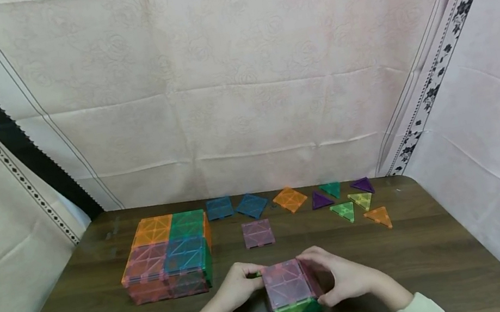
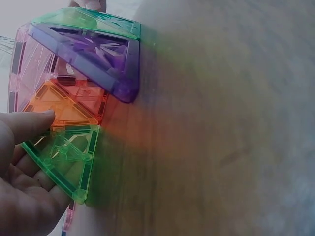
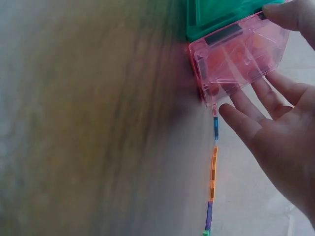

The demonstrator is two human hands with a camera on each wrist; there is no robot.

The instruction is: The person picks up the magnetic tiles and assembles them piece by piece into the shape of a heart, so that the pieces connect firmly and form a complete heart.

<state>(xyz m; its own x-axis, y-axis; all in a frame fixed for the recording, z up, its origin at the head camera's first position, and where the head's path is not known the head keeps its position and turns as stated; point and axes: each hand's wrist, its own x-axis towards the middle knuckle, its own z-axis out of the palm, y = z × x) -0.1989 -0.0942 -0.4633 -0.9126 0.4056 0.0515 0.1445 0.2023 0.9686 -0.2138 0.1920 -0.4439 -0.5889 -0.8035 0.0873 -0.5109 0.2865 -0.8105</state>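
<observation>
A small box of translucent magnetic tiles point(image 1: 287, 285), pink on top with green triangles in front, stands on the table before me. A purple triangle tile point(image 2: 98, 56) juts out from its front left corner. My left hand point(image 1: 239, 290) pinches a green triangle tile point(image 2: 69, 157) at the box's left side, beside an orange triangle tile point(image 2: 56, 108); the fingers lie behind the green tile. My right hand point(image 1: 344, 275) grips the box from the right, thumb near the green front corner. In the right wrist view, its fingers point(image 3: 273, 101) reach around the pink side point(image 3: 241, 54).
At left stands a larger tile block point(image 1: 168, 258) in orange, green, pink and blue. Behind the hands lie a pink square point(image 1: 258, 233), blue squares point(image 1: 252, 206) and an orange square point(image 1: 290, 200). Several small triangles point(image 1: 344, 212) lie at back right. White cloth point(image 1: 240, 69) surrounds the table.
</observation>
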